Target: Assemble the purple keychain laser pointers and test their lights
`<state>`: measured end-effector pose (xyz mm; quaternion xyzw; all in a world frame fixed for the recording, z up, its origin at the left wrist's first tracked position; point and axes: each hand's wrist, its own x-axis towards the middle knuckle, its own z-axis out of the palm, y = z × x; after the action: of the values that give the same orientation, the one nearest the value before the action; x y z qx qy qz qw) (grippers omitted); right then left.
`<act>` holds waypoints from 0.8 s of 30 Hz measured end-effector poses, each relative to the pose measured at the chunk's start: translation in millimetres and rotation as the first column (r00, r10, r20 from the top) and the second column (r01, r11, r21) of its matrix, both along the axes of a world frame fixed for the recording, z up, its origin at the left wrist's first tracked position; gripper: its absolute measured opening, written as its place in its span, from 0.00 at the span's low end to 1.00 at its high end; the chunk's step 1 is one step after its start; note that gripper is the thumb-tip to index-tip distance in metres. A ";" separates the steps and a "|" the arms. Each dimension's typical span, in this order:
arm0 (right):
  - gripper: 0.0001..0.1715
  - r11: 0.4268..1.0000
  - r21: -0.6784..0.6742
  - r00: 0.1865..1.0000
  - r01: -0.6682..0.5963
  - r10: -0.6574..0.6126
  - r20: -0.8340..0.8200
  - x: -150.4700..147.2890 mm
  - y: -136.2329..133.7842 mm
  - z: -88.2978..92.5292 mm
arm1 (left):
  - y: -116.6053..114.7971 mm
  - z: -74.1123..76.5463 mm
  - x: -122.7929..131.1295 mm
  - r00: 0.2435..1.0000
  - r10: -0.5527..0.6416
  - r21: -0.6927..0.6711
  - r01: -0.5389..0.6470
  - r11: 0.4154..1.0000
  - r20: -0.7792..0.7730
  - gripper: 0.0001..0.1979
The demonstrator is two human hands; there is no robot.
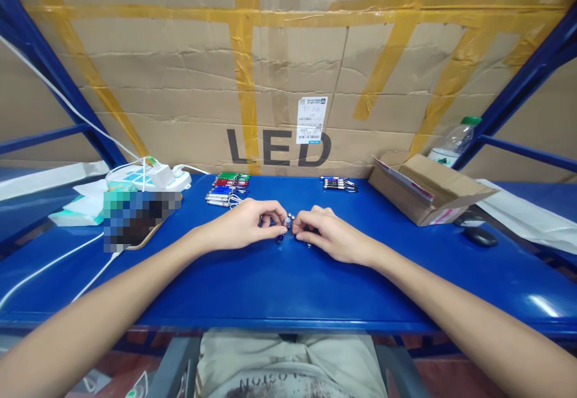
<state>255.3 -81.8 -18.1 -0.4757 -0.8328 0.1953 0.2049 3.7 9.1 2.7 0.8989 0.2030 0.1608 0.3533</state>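
At the middle of the desk, my left hand (259, 223) is closed in a pinch, thumb against forefinger, on a small silver and dark blue item (280, 238). The item resembles a pen, but the fingers cover most of it. Right beside it, my right hand (329, 232) is closed too, its fingertips almost meeting the left ones. Dark, shiny bits show under the right fingers, too small to name. Behind the left hand lie pens (228, 187) grouped by colour: green, red, blue and white. Several dark pens (338, 184) form another group behind the right hand.
An opened cardboard box (428, 187) stands at the right, with a black computer mouse (480, 236) before it and a green-capped bottle (455, 139) behind. To the left are a power strip (148, 177), white cables and a partly blurred phone (148, 232). A taped carton (279, 73) walls the back.
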 end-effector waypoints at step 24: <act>0.03 0.997 -0.068 0.994 -0.042 0.048 0.095 15.1 -4.4 7.2 | -0.8 -1.4 1.2 1.000 -0.008 -0.002 0.008 1.000 0.023 0.11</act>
<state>270.4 -86.2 -10.9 -0.4720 -0.8455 0.2039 0.1443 4.9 8.3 1.3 0.8975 0.1955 0.1695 0.3572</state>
